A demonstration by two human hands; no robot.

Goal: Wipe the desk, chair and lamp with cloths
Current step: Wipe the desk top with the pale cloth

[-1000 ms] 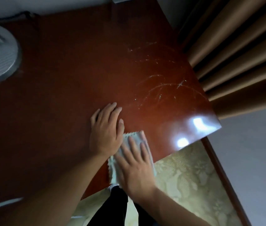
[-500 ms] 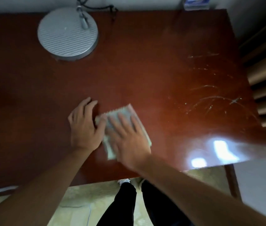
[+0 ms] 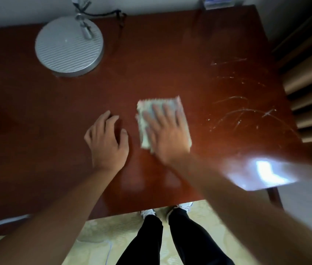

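Head view looks down at a dark red desk [image 3: 160,60]. Both arms reach out over it.

A right hand [image 3: 167,134] lies flat on a pale cloth [image 3: 145,109]. Its fingers [image 3: 156,111] are spread out and straight, pressing down on the cloth, not curled round it. The cloth sits near the middle of the desk, a bit to the right. Its far edge and left edge stick out past the hand. The hand and cloth look blurry.

A left hand [image 3: 106,142] rests on the bare wood just beside the cloth, to the left. There is a gap between them, so they do not touch. Its fingers are loose and a little bent, and they hold nothing.

A lamp [image 3: 69,48] has a round silver base that stands at the far left of the desk, well apart from the hands. A thin metal stem goes up from the base, and a dark cord [image 3: 105,14] runs along the back edge.

White scratches [image 3: 243,113] mark the wood to the right of the cloth. A bright patch of light [image 3: 264,171] shines on the near right corner.

A small blue and white box [image 3: 219,1] sits at the far right edge.

Brown curtains [image 3: 308,73] hang on the right side.

Below the desk are two legs in black trousers [image 3: 170,240], white shoes [image 3: 184,205], and a pale yellow floor [image 3: 97,234].
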